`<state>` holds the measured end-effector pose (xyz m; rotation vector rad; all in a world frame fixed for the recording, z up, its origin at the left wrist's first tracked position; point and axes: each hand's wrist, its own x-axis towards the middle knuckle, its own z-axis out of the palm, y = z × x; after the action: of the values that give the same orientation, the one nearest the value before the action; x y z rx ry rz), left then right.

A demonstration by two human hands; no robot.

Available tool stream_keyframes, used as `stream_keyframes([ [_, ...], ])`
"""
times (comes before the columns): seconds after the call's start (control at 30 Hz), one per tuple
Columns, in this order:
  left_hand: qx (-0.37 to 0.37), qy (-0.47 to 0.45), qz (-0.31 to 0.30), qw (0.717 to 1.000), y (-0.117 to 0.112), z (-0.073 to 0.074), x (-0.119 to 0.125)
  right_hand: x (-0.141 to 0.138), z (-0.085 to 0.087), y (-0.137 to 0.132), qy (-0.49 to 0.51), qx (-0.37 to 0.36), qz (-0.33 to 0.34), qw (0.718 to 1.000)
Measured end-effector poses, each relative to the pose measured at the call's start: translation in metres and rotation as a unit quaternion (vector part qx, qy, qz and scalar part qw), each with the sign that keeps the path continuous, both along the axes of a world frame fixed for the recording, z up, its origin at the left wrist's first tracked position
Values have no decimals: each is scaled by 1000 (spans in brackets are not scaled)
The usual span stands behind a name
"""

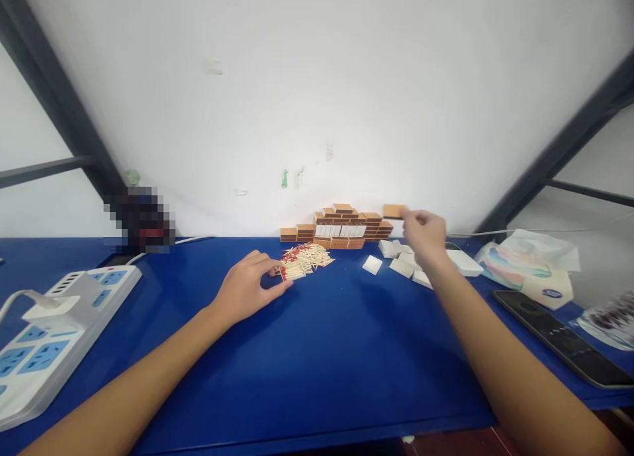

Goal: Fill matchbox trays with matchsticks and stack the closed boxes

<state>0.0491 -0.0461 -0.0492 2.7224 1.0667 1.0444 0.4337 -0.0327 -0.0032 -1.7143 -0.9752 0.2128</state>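
Observation:
My right hand (423,237) is raised near the wall and pinches a small brown matchbox (393,211) just right of a stack of brown matchboxes (341,226) built against the wall. My left hand (250,286) rests on the blue table (317,350), its fingertips touching the left end of a loose pile of red-tipped matches (307,259). Several white inner trays (396,261) lie scattered below my right hand.
A white and blue power strip (54,330) with a plug sits at the left. On the right lie a white box (465,262), a tissue pack (529,271), a dark phone (559,337) and a plastic wrapper (611,321). Dark metal frame bars stand at both sides.

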Motion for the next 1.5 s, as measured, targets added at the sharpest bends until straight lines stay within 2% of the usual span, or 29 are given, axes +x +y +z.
stream_keyframes([
  [0.07,9,-26,4,1000,0,0,0,-35,-12,-15,-8,3,88,996],
  [0.13,12,-43,2,999,-1,-1,1,-70,-24,-26,4,9,248,969],
  [0.17,13,-47,-1,999,-2,-1,1,-85,-29,-29,12,7,297,955],
  [0.23,17,-50,-6,999,-2,-2,1,-106,-35,-34,23,2,354,935],
  [0.3,17,-51,-11,998,-3,-2,2,-115,-39,-37,32,-6,380,924],
  [0.4,17,-51,-20,998,-3,0,2,-116,-41,-40,41,-25,400,915],
  [0.57,24,-47,-35,998,-4,0,4,-113,-43,-44,46,-32,395,917],
  [0.87,31,-31,-42,998,-4,1,3,-113,-38,-47,57,-61,432,898],
  [1.13,1,-64,-63,996,-3,2,2,-113,-43,-46,85,-57,441,891],
  [1.33,-35,-85,-73,993,-3,5,2,-113,-40,-47,90,-70,446,888],
  [1.5,-27,-89,-86,992,-4,2,4,-116,-39,-53,77,-51,466,880],
])
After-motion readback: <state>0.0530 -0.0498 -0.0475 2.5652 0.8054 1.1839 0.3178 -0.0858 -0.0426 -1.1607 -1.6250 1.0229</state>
